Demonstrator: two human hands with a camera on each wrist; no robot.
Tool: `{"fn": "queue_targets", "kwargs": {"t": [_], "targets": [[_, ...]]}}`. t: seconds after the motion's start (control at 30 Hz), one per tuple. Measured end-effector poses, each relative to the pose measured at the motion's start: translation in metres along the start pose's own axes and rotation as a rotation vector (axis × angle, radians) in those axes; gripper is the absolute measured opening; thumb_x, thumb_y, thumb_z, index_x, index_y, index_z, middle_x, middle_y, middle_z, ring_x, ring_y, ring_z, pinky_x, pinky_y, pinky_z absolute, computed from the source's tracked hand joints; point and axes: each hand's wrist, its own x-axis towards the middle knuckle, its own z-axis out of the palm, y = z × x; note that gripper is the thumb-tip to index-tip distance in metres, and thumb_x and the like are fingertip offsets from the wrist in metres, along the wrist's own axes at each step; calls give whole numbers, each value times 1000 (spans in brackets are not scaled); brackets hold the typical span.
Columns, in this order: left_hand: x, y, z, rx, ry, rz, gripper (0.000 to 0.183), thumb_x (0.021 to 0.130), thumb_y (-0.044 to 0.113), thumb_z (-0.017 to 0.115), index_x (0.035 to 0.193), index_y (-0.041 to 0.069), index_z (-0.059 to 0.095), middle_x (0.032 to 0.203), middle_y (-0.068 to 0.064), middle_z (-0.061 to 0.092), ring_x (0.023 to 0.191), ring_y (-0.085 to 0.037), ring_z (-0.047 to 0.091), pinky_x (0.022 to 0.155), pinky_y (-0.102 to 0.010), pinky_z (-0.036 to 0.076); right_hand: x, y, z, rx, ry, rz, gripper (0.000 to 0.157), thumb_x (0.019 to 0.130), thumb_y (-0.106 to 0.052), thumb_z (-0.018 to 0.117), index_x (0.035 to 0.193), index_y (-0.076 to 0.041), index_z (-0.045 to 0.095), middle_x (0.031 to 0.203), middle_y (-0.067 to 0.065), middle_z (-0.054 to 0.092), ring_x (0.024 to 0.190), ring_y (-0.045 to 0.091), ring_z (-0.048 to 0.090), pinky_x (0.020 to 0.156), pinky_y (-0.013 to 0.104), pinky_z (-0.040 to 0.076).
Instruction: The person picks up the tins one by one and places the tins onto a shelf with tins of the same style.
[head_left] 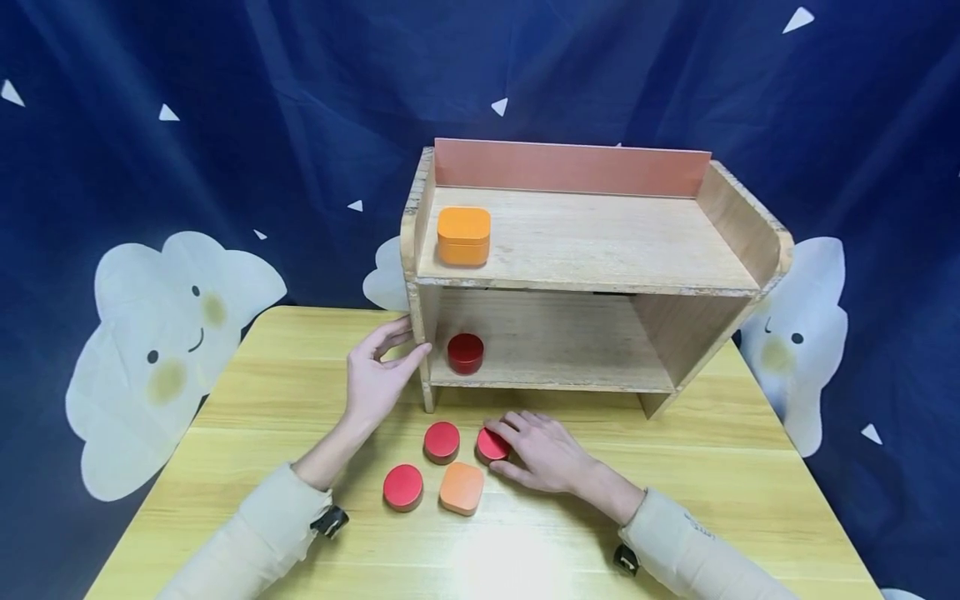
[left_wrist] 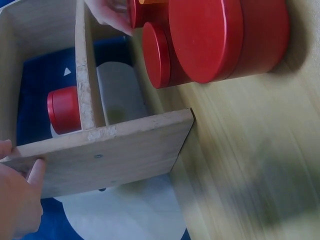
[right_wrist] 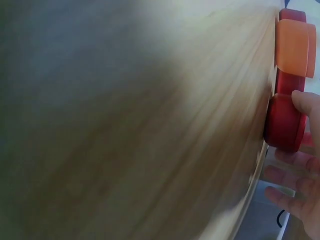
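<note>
My left hand [head_left: 372,379] grips the left side panel of a small wooden shelf [head_left: 600,242], thumb at the front edge and fingers on the outer face. In front of the shelf, my right hand [head_left: 546,454] holds a round red tin [head_left: 491,447] between thumb and fingers. The right wrist view shows the thumb against that tin [right_wrist: 284,122], low at the tabletop. Beside it stand a second round red tin [head_left: 442,442], a third red tin [head_left: 403,487] and a rounded-square orange tin [head_left: 461,487].
One more red tin [head_left: 466,353] sits at the left of the lower shelf board. On the upper board, also at the left, stands an orange-yellow tin [head_left: 463,237]. A blue curtain [head_left: 315,150] with cloud prints hangs behind the wooden table [head_left: 285,375].
</note>
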Motion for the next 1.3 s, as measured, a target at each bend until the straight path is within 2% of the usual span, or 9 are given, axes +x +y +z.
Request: {"fn": "queue_targets", "kwargs": {"t": [0.1,0.27,0.33,0.4,0.6,0.67,0.77,1.1,1.3], "targets": [[0,0,1,-7,8,-4,42,85,-6,82,125,-2,73,123,-15,77,101,3,73,80,-20,66,0,0,1,8,2,2,62,97,-54,70,145,-16,61,122,0,71,109,18,70,92,35,66],[0,1,1,-18,7,-12,41,85,-6,82,124,-2,73,112,18,76,101,3,73,80,-20,66,0,-1,1,14,-2,3,61,97,-53,71,144,-16,61,121,1,71,110,18,71,92,36,66],[0,0,1,-19,7,-16,41,85,-6,82,124,-2,73,110,23,75,101,3,73,80,-20,66,0,-1,2,10,1,-2,61,97,-54,70,144,-16,62,121,1,71,110,18,71,91,35,66],[1,0,2,-17,10,-19,41,85,-6,82,124,-2,73,112,18,76,101,4,73,79,-20,66,-1,0,2,6,7,-6,61,97,-54,70,144,-16,62,120,0,70,109,18,71,90,35,66],[1,0,2,0,9,-15,40,85,-6,82,124,-2,73,124,-21,75,100,5,72,79,-19,66,-5,0,1,-8,25,-11,62,96,-55,70,144,-16,62,121,0,72,108,17,71,86,32,66],[0,0,2,4,3,-15,40,86,-5,83,125,-2,73,126,-25,74,101,6,72,79,-19,66,-7,-1,0,-13,28,-8,62,96,-55,70,144,-16,63,122,0,72,109,18,71,88,33,66],[-1,0,0,13,11,-16,40,86,-4,83,124,-2,73,124,-20,76,101,6,72,79,-17,65,-10,-2,-1,-11,17,-7,61,98,-56,68,144,-17,63,123,0,72,110,18,71,91,35,66],[-1,0,0,13,10,3,39,86,-4,83,124,-2,73,110,19,75,100,5,72,77,-17,65,-20,-1,-5,9,10,10,58,97,-53,70,142,-17,64,123,-1,72,110,17,70,95,37,65],[-1,2,1,10,8,5,39,86,-5,82,124,-2,73,112,14,76,100,4,72,78,-18,66,-28,0,-8,-23,27,-9,58,98,-54,69,142,-17,64,124,0,73,114,20,70,103,43,62]]}}
